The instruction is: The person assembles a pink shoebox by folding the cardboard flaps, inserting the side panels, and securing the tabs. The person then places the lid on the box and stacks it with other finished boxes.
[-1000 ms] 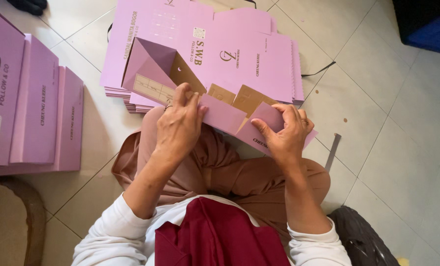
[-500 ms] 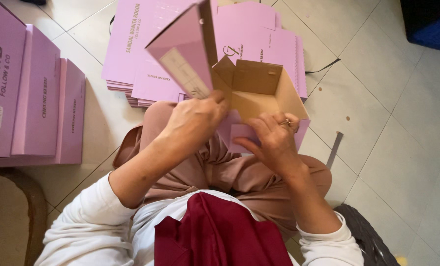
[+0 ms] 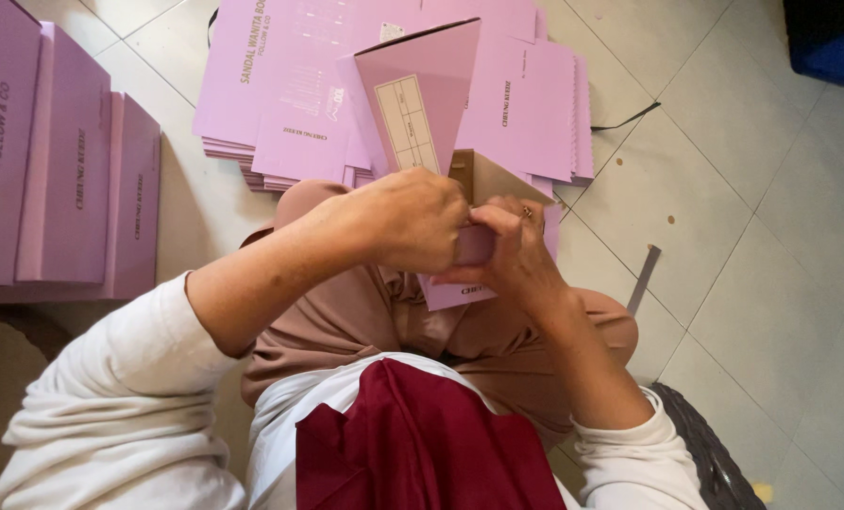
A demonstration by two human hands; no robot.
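Head view: tiled floor (image 3: 771,246), stack of flat pink sheets (image 3: 290,85) beyond the box, finished pink boxes (image 3: 63,161) well left of it. Half-folded pink box (image 3: 422,104) over the lap, lid flap upright, brown inside showing. Left hand (image 3: 408,222) curled tight on the box's near edge, fingers closed. Right hand (image 3: 512,255) touching it, fingers (image 3: 497,217) bent, pinching the same edge.
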